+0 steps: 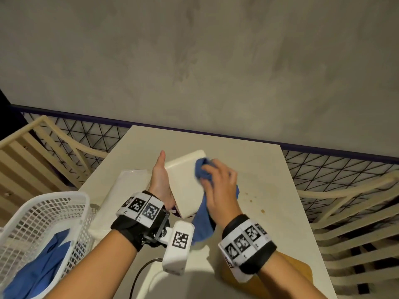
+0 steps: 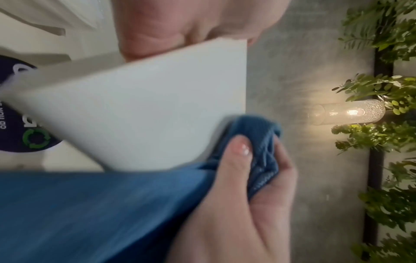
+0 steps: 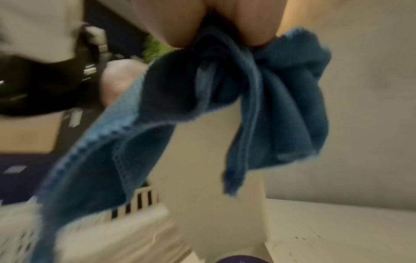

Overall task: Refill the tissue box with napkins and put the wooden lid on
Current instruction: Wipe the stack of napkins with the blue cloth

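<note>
The white tissue box (image 1: 185, 182) is tipped up on the table, one broad plain face towards me. My left hand (image 1: 160, 180) holds it at its left side, thumb pointing up; the fingers are hidden behind it. My right hand (image 1: 218, 184) grips a bunched blue cloth (image 1: 203, 169) and presses it on the box's upper right part. In the left wrist view the cloth (image 2: 90, 213) lies along the box (image 2: 146, 106) edge. The right wrist view shows the cloth (image 3: 225, 106) hanging in front of the box (image 3: 202, 169). A plastic-wrapped napkin pack (image 1: 127, 182) lies left of the box. The wooden lid (image 1: 295, 270) lies under my right forearm.
A white mesh basket (image 1: 43, 223) with another blue cloth stands at the table's (image 1: 269, 169) left front corner. Small brown stains (image 1: 262, 211) mark the table at the right. Slatted chairs (image 1: 356, 223) stand on both sides, and a grey wall rises behind.
</note>
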A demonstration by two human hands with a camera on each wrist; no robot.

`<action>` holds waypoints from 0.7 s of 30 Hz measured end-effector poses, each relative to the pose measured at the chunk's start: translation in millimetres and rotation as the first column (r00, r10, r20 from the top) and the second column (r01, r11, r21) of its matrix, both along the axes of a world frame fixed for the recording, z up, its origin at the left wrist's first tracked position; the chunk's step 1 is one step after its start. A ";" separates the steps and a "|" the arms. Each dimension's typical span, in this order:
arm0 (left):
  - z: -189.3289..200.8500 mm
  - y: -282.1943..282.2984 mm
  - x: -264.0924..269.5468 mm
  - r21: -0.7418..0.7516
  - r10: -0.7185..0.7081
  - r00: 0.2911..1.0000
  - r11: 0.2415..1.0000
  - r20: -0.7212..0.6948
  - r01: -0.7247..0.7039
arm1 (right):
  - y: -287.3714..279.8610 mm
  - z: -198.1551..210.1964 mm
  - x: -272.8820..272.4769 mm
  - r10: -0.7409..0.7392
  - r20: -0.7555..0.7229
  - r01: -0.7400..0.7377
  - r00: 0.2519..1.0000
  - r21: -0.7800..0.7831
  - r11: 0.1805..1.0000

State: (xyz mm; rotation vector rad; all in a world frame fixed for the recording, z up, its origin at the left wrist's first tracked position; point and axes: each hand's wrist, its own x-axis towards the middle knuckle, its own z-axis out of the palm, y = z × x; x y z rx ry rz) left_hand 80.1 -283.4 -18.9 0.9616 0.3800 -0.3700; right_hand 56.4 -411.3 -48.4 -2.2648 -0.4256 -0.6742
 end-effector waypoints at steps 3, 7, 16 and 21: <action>-8.2 -0.3 0.8 0.103 0.107 0.992 0.990 -0.073 -0.099 | -12.4 6.4 6.7 0.038 -0.256 0.046 0.966 0.316 0.948; -6.4 -4.9 -4.4 0.282 0.057 0.995 0.959 -0.080 -0.032 | -24.4 8.4 7.2 0.208 -0.471 0.139 0.857 0.600 0.787; -16.2 -7.1 -13.0 0.122 -0.160 0.987 0.979 -0.031 0.163 | -49.9 0.8 10.6 0.225 -0.600 0.234 0.767 0.589 0.773; -16.3 -5.0 -12.2 0.050 -0.108 0.994 0.993 -0.004 0.108 | -50.7 -3.4 -2.2 0.243 -0.553 0.145 0.797 0.566 0.812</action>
